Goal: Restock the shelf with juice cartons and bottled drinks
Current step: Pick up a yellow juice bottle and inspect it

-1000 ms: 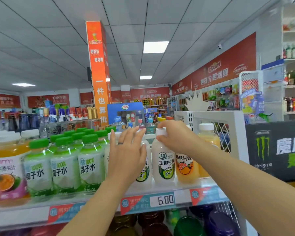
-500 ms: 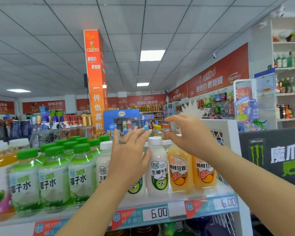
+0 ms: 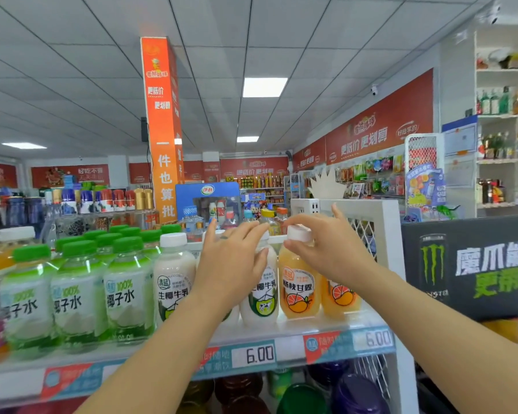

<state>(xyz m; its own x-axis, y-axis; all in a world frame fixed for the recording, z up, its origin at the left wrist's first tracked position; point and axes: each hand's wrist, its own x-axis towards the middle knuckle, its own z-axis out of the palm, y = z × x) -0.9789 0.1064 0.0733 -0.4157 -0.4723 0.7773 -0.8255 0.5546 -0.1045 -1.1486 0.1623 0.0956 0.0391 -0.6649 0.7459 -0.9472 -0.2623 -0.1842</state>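
Up at the shelf, both hands are in among the bottles. The right hand has thumb and fingers curled round the white cap of an orange drink bottle, pinching it from the side. That bottle stands upright in the front row, one place in from the white mesh end panel. Just beside it on the right, half hidden behind the wrist, there's a second orange bottle with the same fruit label.

Over to the left hand: it's open, fingers straight and spread, with a ring on one of them. The thumb lies against the shoulder of a coconut milk bottle, which stands upright just beside the orange drink bottle, on its left. The palm covers whatever stands behind it, and whether it presses there I cannot tell.

Further left stands another white-capped milk bottle, then a block of green-capped coconut water bottles running several rows deep. On the shelf's front strip a price tag reading 6.00 sits below the milk.

Down on the lower shelf, a purple cap and a green cap show, both blurred. Off to the right is a black Monster energy carton, and behind it all an orange pillar rises to the ceiling.
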